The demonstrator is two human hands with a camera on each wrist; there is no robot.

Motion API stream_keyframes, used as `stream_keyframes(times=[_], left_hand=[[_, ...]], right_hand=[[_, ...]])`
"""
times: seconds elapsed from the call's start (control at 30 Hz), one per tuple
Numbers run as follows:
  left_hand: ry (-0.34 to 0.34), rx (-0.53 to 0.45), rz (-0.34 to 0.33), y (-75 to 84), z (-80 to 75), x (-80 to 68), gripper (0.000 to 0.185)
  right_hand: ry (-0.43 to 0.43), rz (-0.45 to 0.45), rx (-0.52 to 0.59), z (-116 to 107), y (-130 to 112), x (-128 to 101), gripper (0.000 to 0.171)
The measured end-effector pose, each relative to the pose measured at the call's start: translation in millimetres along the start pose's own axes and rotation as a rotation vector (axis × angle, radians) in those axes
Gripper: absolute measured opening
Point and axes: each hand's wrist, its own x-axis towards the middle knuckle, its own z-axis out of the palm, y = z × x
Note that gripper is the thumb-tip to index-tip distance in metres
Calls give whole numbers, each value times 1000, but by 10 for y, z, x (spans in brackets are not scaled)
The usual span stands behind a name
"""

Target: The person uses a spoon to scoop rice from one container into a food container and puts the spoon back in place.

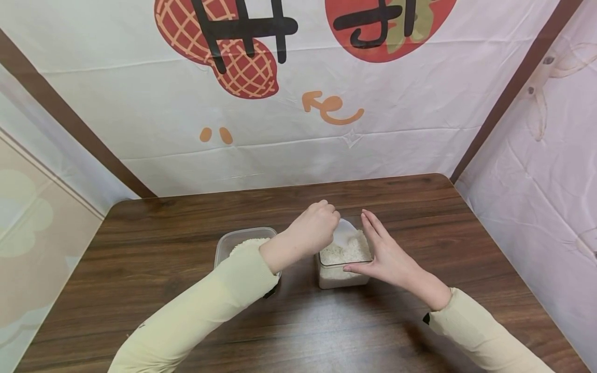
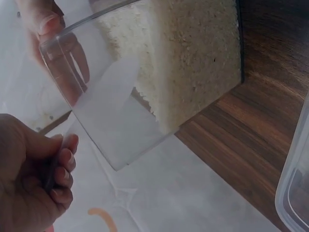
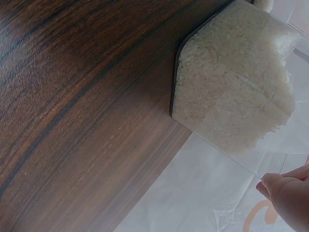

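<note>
**Scooping rice between two clear tubs — well along, not finished**

On the dark brown wooden table point(image 1: 163, 290) stand two clear square plastic containers side by side, both holding white rice. The right-hand container point(image 1: 342, 277) looks a good way filled, with rice heaped against one wall, as both wrist views show point(image 2: 193, 63) point(image 3: 231, 96). The left-hand container point(image 1: 228, 243) is partly hidden behind the cream sleeve point(image 1: 210, 311), so I cannot tell how much rice is left in it, only that some pale grain shows.

The left hand point(image 1: 313, 230) is curled tight around the handle of a small translucent white plastic scoop point(image 1: 344, 234), whose bowl sits just above the rice in the right-hand container; from the left wrist view the fingers point(image 2: 63, 166) are folded into the palm around that handle. The right hand point(image 1: 384, 256) is spread flat with straight fingers, its thumb laid along the container's near rim and the fingers up beside its right wall, steadying it.

By my reckoning a good share has crossed over, and more scoops remain while rice is left in the other tub. Behind hangs a white printed cloth backdrop point(image 1: 298, 103).
</note>
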Motion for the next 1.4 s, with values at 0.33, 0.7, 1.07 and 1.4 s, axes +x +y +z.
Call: stream_keyframes(times=[0.33,0.7,1.07,1.4], left_hand=[[-79,-32,48,-2,32,29,10],[-225,-116,59,-16,32,47,14],[-265,-43,108,72,17,102,14],[-249,6,113,134,63,115,13]], right_hand=[[-10,9,9,-8,6,-7,113],[-10,5,11,7,2,4,113],[-5,-3,12,6,4,3,111],[-5,-2,19,1,0,1,112]])
